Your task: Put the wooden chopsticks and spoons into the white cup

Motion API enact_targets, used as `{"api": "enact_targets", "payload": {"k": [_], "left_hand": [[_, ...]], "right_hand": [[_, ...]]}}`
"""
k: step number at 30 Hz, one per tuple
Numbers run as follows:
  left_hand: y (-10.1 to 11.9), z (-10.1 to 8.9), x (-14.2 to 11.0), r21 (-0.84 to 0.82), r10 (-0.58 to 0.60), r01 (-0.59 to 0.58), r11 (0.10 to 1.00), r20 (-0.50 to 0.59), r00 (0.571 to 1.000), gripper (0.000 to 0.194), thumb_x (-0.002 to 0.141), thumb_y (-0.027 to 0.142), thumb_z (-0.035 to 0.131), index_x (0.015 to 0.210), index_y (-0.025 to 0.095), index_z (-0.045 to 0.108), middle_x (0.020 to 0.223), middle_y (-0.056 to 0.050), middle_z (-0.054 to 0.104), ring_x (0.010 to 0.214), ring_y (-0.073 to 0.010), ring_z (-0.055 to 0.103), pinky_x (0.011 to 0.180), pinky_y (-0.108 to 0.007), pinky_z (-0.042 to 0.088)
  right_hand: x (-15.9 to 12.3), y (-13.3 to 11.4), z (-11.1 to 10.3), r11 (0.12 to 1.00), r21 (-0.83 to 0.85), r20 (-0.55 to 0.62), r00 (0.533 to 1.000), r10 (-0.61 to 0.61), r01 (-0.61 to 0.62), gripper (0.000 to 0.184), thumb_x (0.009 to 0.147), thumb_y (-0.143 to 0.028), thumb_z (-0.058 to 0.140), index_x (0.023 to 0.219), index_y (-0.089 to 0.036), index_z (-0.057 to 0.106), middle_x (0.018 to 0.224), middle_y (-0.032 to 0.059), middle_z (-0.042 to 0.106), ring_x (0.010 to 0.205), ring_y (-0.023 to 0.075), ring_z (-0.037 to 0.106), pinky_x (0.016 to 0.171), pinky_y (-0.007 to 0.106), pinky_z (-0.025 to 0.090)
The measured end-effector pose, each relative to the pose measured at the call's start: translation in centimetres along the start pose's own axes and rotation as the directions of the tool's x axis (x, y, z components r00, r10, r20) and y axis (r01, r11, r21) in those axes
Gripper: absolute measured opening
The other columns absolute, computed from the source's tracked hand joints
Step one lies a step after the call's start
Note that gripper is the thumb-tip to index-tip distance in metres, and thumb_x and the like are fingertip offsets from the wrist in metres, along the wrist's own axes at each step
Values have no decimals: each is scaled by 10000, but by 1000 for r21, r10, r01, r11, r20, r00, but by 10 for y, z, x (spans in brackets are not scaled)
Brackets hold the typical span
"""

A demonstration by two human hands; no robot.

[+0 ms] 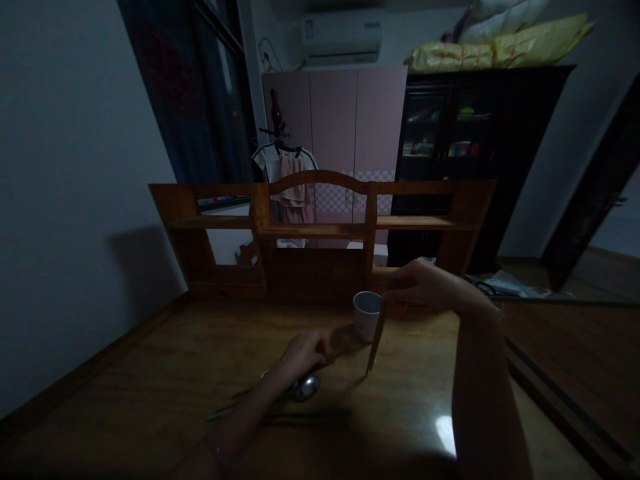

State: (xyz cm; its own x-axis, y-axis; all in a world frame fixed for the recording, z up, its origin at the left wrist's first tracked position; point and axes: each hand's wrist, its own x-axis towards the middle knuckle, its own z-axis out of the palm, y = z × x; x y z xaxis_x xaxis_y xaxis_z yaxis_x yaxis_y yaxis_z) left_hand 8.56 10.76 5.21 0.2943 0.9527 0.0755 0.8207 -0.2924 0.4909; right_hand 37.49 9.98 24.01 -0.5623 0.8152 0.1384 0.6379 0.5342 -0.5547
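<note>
My right hand (423,287) is raised beside the cup and pinches a pair of chopsticks (379,337), their lower ends pointing down just over the table. A light-coloured cup (367,317) stands upright, partly behind the chopsticks; its inside shows only near the rim. My left hand (305,350) rests low over the table with its fingers curled in; whatever they hold, if anything, is hidden. Under my left forearm lie metal spoons, one spoon bowl (307,387) showing clearly. Dark chopsticks (320,419) lie flat nearer to me, partly covered by the forearm.
A wooden shelf unit (320,231) stands along the back of the wooden table (410,387). A white wall (90,200) borders the table on the left. Beyond are a clothes stand (277,117), a pink wardrobe (333,120) and a dark cabinet (520,133). The room is dim.
</note>
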Motion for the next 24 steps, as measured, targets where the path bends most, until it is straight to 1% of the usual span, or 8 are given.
{"api": "enact_targets", "payload": {"k": [6, 10, 11, 13, 16, 18, 21, 24], "left_hand": [[-3, -1, -8, 13, 23, -23, 1000, -58, 998, 159, 686, 156, 659, 840, 192, 666, 914, -29, 673, 911, -209, 587, 731, -264, 402], [4, -6, -28, 13, 78, -77, 997, -47, 996, 114, 721, 163, 642, 829, 195, 663, 972, -48, 635, 995, -222, 544, 841, -287, 386], [6, -7, -35, 3, 104, -104, 995, -15, 994, 137, 719, 178, 655, 851, 209, 669, 983, -38, 632, 1000, -217, 541, 844, -278, 386], [11, -9, -50, -36, 165, -162, 986, 108, 980, 249, 679, 245, 716, 923, 248, 667, 1017, -7, 617, 981, -206, 542, 806, -255, 398], [15, -9, -68, -86, 165, -147, 985, 270, 949, 450, 591, 362, 791, 996, 261, 624, 1055, 9, 580, 932, -208, 543, 745, -255, 402], [16, -8, -74, -90, 122, -99, 991, 295, 948, 364, 638, 358, 755, 955, 247, 614, 1029, 6, 578, 917, -208, 547, 746, -265, 394], [15, -6, -77, -75, 116, -99, 992, 285, 951, 190, 719, 271, 657, 899, 238, 607, 982, 3, 588, 916, -208, 548, 754, -272, 381], [14, -6, -78, -34, 115, -110, 993, 251, 961, 160, 720, 219, 615, 878, 228, 591, 976, -9, 589, 921, -218, 544, 764, -285, 372]], "right_hand": [[2, -1, 1, 1000, -27, -7, 1000, -9, 8, 386, 806, -523, 622, 680, -165, 689, 610, 16, 658, 553, 124, 571, 472, 222, 363], [4, -3, 2, 1000, 4, -1, 1000, -13, 13, 345, 811, -495, 626, 727, -169, 701, 635, 25, 674, 586, 139, 604, 490, 227, 389], [4, -3, 3, 1000, 5, 4, 1000, -16, 16, 339, 814, -491, 625, 730, -171, 701, 635, 24, 674, 588, 140, 606, 490, 226, 390], [5, -6, 3, 1000, -13, 7, 1000, -23, 23, 335, 818, -483, 621, 709, -175, 694, 623, 15, 666, 575, 133, 596, 484, 223, 384], [6, -11, 4, 999, -32, 13, 999, -44, 44, 332, 824, -466, 618, 678, -176, 684, 610, 4, 656, 566, 124, 584, 491, 221, 388], [6, -14, 5, 999, -12, 29, 998, -50, 50, 332, 822, -466, 618, 683, -172, 685, 619, 9, 664, 578, 128, 591, 495, 221, 396], [8, -18, 8, 999, 7, 49, 998, -50, 50, 331, 815, -471, 627, 698, -169, 695, 638, 20, 680, 600, 138, 607, 502, 222, 407], [10, -19, 10, 999, -9, 52, 997, -51, 51, 330, 804, -473, 639, 687, -171, 704, 619, 17, 675, 580, 134, 595, 500, 225, 402]]}}
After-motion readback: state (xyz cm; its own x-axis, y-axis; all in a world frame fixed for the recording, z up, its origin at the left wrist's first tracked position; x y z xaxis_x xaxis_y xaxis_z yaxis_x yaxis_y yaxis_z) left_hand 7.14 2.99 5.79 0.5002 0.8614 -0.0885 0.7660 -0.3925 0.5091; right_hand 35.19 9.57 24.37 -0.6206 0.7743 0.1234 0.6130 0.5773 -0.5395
